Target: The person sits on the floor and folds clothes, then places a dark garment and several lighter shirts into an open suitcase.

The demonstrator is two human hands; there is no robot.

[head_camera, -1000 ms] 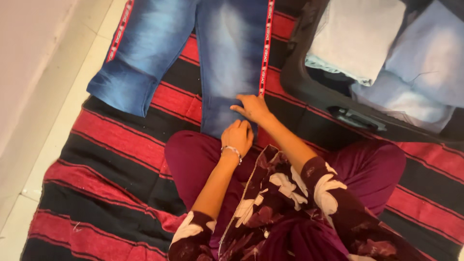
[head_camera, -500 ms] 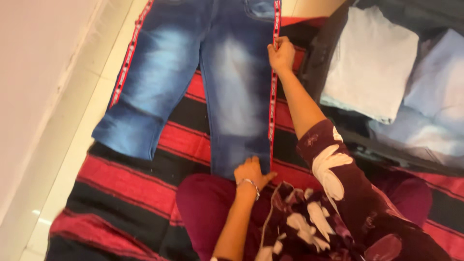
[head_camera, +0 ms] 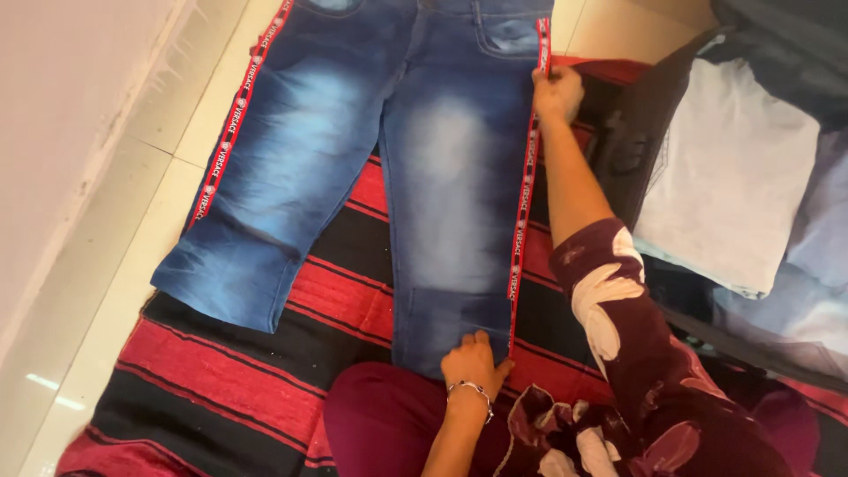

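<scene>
A pair of faded blue jeans point(head_camera: 442, 168) with red side stripes lies spread flat on a red and black striped blanket point(head_camera: 230, 371). My left hand point(head_camera: 474, 360), with a bracelet on the wrist, grips the hem of the nearer leg just in front of my maroon-clad knee. My right hand point(head_camera: 556, 93) reaches far forward. It pinches the red stripe on the outer seam near the pocket. The other leg lies to the left, its hem partly on the tiles.
An open dark suitcase point(head_camera: 627, 150) lies at the right, close to my right arm. It holds a folded pale grey garment point(head_camera: 724, 177) and light blue clothes point(head_camera: 821, 265). Cream floor tiles point(head_camera: 106, 291) and a wall run along the left.
My right hand has slid from the hem up the outer seam toward the waist. My left hand stays at the hem. My view has shifted forward.
</scene>
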